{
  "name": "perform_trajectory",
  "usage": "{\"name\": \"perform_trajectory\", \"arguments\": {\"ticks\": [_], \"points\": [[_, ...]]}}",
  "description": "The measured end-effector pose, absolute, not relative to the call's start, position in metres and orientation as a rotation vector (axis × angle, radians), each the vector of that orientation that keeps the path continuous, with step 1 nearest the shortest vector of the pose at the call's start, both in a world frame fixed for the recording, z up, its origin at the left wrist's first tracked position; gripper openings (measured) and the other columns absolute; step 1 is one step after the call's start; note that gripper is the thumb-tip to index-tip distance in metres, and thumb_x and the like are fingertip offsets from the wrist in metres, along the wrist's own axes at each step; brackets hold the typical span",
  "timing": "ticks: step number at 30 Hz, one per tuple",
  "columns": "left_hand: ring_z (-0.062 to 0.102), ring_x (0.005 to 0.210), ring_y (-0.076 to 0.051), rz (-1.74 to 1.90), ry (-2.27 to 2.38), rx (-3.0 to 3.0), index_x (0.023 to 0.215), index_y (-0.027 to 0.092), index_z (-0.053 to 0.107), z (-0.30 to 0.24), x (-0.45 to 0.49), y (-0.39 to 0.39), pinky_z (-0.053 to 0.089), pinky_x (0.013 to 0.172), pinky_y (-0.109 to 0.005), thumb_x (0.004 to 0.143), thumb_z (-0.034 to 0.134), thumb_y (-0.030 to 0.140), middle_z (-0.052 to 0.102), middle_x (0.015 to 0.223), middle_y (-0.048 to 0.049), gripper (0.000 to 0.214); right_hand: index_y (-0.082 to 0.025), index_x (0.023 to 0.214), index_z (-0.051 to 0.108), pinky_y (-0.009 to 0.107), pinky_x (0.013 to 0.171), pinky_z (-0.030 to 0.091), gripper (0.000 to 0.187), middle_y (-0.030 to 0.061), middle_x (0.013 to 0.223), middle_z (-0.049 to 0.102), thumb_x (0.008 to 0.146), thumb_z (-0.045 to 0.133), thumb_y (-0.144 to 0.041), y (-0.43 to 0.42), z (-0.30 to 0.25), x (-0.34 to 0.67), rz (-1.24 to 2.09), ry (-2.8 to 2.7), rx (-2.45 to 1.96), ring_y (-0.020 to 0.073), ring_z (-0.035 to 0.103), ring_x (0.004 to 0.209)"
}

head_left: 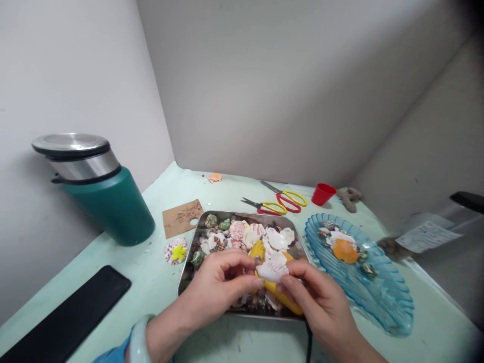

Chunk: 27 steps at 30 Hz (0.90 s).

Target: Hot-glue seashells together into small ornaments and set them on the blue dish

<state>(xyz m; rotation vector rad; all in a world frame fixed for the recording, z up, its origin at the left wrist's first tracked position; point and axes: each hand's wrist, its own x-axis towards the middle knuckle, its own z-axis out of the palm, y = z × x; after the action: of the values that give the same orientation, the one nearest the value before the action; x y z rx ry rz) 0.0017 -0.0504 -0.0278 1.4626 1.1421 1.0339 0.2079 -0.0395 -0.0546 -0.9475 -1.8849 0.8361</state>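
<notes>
Clearly, the right hand [325, 302] pinches the white shell [274, 269] between thumb and fingers at its three o'clock edge, above the metal tray [264, 317]. The left hand [219, 285] curls by the nine o'clock edge; whether its fingers grip, I cannot tell. From the shell, scissors [259, 205] lie at twelve, the red cup [321, 195] at one, the blue dish [393, 305] at three, the green bottle [109, 206] near ten.

- Over my feed, I have the left hand [215, 280] palm inward, thumb and forefinger pinching.
- My right hand [323, 305] faces it, fingertips pinched.
- My wrists [181, 311] angle inward.
</notes>
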Motion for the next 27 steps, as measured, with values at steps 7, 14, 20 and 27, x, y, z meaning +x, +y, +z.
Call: {"name": "perform_trajectory", "arguments": {"ticks": [7,14,20,27], "points": [[0.055,0.073,-0.013,1.055,1.079,1.513,0.072,0.016,0.073,-0.031,0.000,-0.048,0.043,0.065,-0.024,0.077,0.070,0.027,0.059,0.078,-0.0028,0.013,-0.020,0.080,0.063,0.020,0.054,0.043,0.023,-0.0015,0.066,0.065,0.093,0.053,-0.037,-0.038,-0.053,0.208,1.081,-1.835,-0.965,0.0106,0.056,0.056],[0.058,0.077,-0.016,1.009,1.092,1.601,0.074,0.017,0.073,-0.030,0.000,-0.052,0.046,0.067,-0.025,0.082,0.064,0.029,0.063,0.082,-0.0049,0.017,-0.021,0.086,0.066,0.023,0.057,0.046,0.018,0.0015,0.076,0.068,0.088,0.060,-0.038,-0.036,-0.053,0.209,0.933,-1.838,-1.004,0.0147,0.060,0.063],[0.057,0.072,-0.015,1.025,1.113,1.599,0.076,0.017,0.069,-0.027,0.002,-0.051,0.045,0.062,-0.024,0.082,0.064,0.032,0.063,0.080,-0.0038,0.017,-0.018,0.076,0.063,0.022,0.055,0.042,0.024,-0.0007,0.065,0.062,0.090,0.057,-0.036,-0.036,-0.047,0.206,0.919,-1.902,-0.990,0.0121,0.054,0.057],[0.057,0.068,-0.014,1.002,1.162,1.621,0.074,0.017,0.069,-0.028,0.000,-0.050,0.045,0.059,-0.023,0.082,0.063,0.033,0.063,0.079,-0.0045,0.019,-0.017,0.072,0.060,0.021,0.052,0.038,0.023,-0.0031,0.060,0.055,0.086,0.061,-0.036,-0.036,-0.045,0.204,1.052,-1.826,-0.969,0.0098,0.047,0.054]]}}
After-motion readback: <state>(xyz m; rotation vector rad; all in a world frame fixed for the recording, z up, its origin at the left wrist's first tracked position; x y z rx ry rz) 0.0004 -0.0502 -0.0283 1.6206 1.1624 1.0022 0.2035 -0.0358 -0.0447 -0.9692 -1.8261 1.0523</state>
